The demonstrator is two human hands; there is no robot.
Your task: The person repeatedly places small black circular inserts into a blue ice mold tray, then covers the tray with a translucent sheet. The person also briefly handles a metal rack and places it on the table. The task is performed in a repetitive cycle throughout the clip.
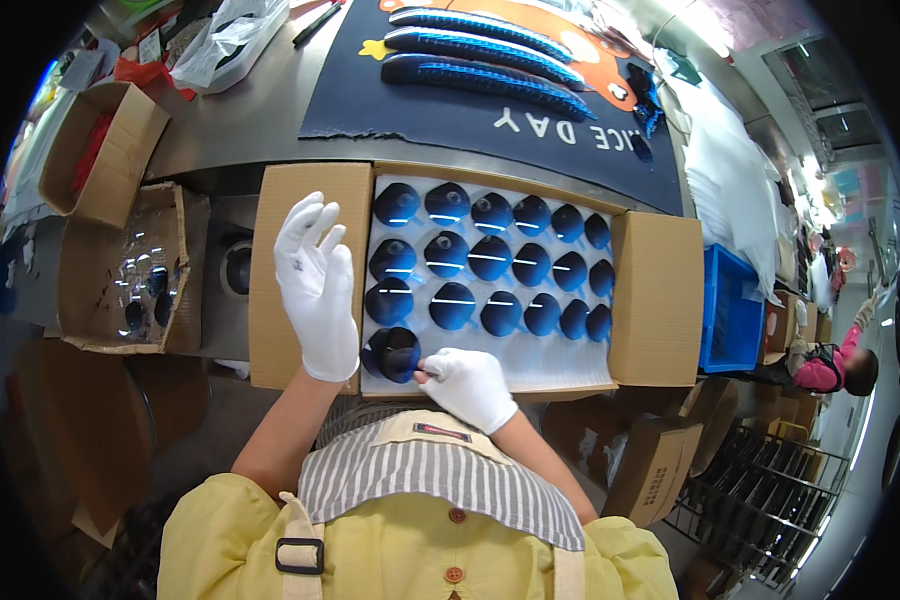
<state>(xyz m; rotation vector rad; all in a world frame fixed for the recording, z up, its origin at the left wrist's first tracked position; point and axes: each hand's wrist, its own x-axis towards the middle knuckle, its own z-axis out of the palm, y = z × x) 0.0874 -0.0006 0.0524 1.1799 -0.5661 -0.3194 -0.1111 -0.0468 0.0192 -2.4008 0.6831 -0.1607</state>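
Both my hands wear white gloves. My right hand (467, 385) grips a dark blue round cap-like part (392, 353) at the near left corner of an open cardboard box (656, 300). Inside the box, several more dark blue round parts (490, 258) lie in rows on white foam sheet (560, 362). My left hand (317, 285) is raised with fingers spread over the box's left flap (273, 290), holding nothing.
Long blue curved parts (485, 78) lie on a dark mat (530, 130) on the table behind. A second carton (120, 290) with dark parts and an empty carton (110, 150) stand left. A blue crate (732, 320) sits right; another person (830, 365) works far right.
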